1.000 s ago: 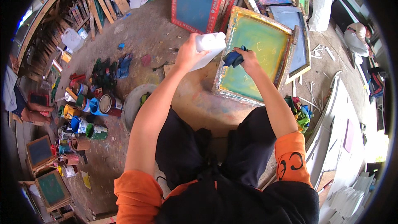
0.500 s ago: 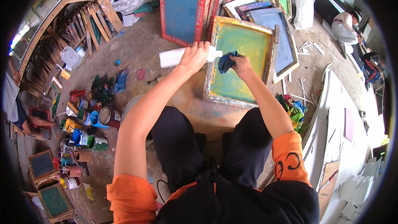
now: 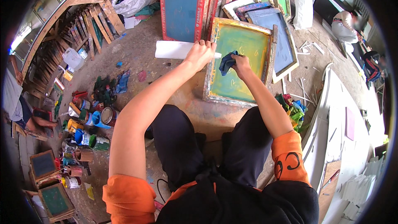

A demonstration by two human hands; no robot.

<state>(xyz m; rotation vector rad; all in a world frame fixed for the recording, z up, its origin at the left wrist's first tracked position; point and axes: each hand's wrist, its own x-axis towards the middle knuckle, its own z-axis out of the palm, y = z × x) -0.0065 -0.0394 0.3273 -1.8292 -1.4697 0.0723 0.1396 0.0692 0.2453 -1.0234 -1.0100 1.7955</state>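
Observation:
My left hand [image 3: 200, 54] is closed around the neck end of a white plastic bottle [image 3: 172, 49]. The bottle lies roughly level, its narrow spout pointing right toward a dark blue cloth [image 3: 227, 63]. My right hand [image 3: 241, 66] pinches that cloth, with its loose part hanging to the left of my fingers. Behind both hands leans a wooden-framed printing screen [image 3: 238, 81] with green and yellow mesh and faint letter shapes. A small gap seems to lie between spout and cloth; whether liquid flows, I cannot tell.
Red-edged screens [image 3: 181, 14] stand stacked behind, beside a blue-grey screen [image 3: 271, 29]. Open paint cans [image 3: 108, 116] crowd the floor at left. Colourful rags [image 3: 295, 110] and white sheets [image 3: 327, 128] lie at right. Other people sit at the far left and far right.
The bottle has tipped closer to level and shifted slightly left, with my left hand moving a little toward the screen. The cloth now hangs narrower from my right hand.

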